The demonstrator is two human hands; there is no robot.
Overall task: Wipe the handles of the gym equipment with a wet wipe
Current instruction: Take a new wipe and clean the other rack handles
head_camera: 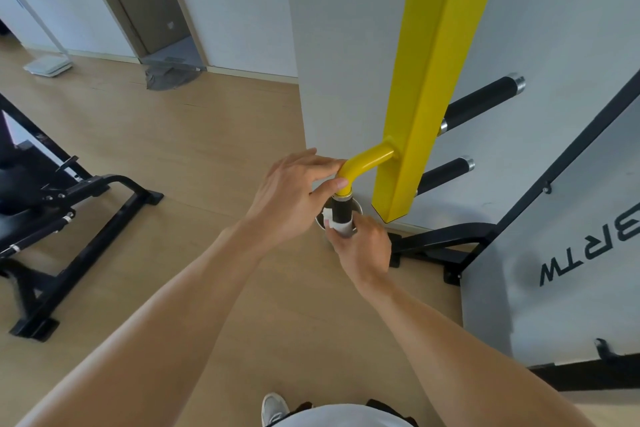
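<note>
The left hand point(294, 196) grips the yellow bend point(360, 165) where it curves down from the yellow post point(433, 87), thumb and fingers pinched around the tube. Just below it the right hand point(363, 248) is wrapped around the black handle point(342, 211) with the white wipe point(337, 226) bunched between its fingers and the grip. Two more black handles point(481, 102) stick out behind the post.

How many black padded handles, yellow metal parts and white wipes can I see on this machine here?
Black padded handles: 3, one being wiped, two behind the beam
Yellow metal parts: 2, beam and bent tube
White wipes: 1
Total: 6
</note>
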